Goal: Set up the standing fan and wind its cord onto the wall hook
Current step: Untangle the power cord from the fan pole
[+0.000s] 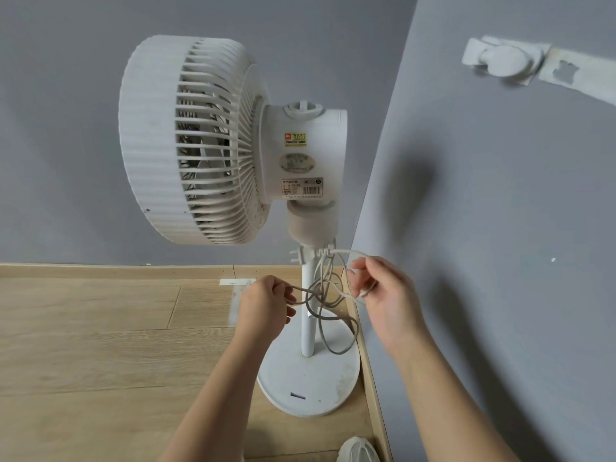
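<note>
Left hand (pixel 266 305): fingers curled tight round a loop of the cord (pixel 320 295), knuckles toward us. Right hand (pixel 383 291): thumb and fingertips pinch a paler strand of the same cord, the other fingers loosely bent. We see both hands level with each other, one on each side of the pole (pixel 308 328), left hand left of it, right hand right.

Between the hands the cord hangs in several tangled loops across the front of the pole. One grey loop drops down to touch the base (pixel 310 385). We note a strand running up to the ribbed clip at the top of the pole, just under the motor housing (pixel 303 155).

The fan head (pixel 186 138) stands upright on the pole, grille facing left, stickers on the housing side. The round base sits flat on the wood floor (pixel 100 328), tucked in the corner, just beside the right wall's skirting.

Wall hook (pixel 503 60): white, on the right wall, upper right, well apart from hands and cord. A torn strip of tape (pixel 573 75) runs right of it.

A white ribbed object (pixel 358 450) at the bottom edge; we cannot tell what it is.
</note>
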Tool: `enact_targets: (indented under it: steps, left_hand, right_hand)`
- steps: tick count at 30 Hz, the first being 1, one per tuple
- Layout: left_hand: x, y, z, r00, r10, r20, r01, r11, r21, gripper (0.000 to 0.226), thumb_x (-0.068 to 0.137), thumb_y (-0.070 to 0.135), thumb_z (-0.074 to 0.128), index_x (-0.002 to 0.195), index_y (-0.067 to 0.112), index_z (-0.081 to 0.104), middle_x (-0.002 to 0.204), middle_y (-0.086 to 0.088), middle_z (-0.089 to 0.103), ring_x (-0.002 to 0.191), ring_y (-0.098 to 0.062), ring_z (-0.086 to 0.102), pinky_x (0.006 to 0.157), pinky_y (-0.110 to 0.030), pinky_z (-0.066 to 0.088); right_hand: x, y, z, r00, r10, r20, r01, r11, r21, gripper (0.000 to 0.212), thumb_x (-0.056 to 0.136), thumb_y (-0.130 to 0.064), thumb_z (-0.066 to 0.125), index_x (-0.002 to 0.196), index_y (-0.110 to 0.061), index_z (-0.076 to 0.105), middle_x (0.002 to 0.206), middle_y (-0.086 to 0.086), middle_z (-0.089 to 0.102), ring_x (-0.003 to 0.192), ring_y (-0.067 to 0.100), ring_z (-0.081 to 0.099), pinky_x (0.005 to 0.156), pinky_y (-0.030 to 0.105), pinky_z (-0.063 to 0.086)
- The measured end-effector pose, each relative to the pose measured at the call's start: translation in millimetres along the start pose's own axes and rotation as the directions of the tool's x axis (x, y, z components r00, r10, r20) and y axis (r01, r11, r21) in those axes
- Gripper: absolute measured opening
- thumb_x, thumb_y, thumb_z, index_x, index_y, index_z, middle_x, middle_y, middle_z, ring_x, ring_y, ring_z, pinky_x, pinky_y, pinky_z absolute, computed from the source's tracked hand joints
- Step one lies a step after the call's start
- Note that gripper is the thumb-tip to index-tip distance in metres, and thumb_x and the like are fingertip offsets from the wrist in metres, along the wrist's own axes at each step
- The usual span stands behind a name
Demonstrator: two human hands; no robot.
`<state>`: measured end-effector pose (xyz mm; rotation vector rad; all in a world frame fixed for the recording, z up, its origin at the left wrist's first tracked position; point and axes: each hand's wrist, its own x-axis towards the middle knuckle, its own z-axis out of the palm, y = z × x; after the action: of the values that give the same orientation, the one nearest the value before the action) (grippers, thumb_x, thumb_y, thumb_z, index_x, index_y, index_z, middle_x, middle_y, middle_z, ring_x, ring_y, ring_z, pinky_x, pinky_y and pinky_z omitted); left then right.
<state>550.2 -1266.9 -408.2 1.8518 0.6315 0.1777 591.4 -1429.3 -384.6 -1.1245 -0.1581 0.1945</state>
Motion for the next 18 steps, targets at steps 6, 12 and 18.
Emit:
enact_targets:
  steps: [6, 12, 18]
  left_hand:
    - [1.5, 2.4, 4.3, 0.995, -0.03, 0.097, 0.029, 0.999, 0.015, 0.024, 0.094, 0.004, 0.04, 0.092, 0.002, 0.064, 0.075, -0.005, 0.066, 0.058, -0.015, 0.061, 0.06, -0.028, 0.049]
    - [-3.9, 7.8, 11.3, 0.97, -0.044, 0.237, 0.051, 0.998, -0.022, 0.029, 0.089, 0.001, 0.043, 0.11, 0.01, 0.059, 0.073, -0.004, 0.063, 0.061, -0.012, 0.059, 0.058, -0.019, 0.047]
    - [-1.2, 4.8, 24.0, 0.958, -0.156, 0.241, 0.179, 0.981, -0.075, 0.036, 0.089, 0.013, 0.052, 0.124, 0.004, 0.051, 0.057, -0.003, 0.055, 0.046, -0.013, 0.048, 0.049, -0.023, 0.043]
  right_hand:
    - [-0.4, -2.0, 1.5, 0.995, 0.085, -0.053, -0.078, 0.989, 0.127, 0.031, 0.098, -0.013, 0.041, 0.068, -0.008, 0.047, 0.044, -0.001, 0.033, 0.047, 0.015, 0.028, 0.083, 0.034, 0.046]
    - [-0.8, -3.3, -2.1, 0.998, 0.06, 0.026, -0.064, 0.978, 0.199, 0.02, 0.082, -0.019, 0.052, 0.08, 0.0, 0.058, 0.049, -0.003, 0.035, 0.049, 0.012, 0.029, 0.062, 0.029, 0.024]
    - [-4.1, -2.3, -2.3, 0.997, 0.075, 0.027, -0.079, 0.976, 0.201, 0.026, 0.089, -0.022, 0.046, 0.097, -0.005, 0.065, 0.041, -0.008, 0.025, 0.041, 0.009, 0.02, 0.063, 0.036, 0.008]
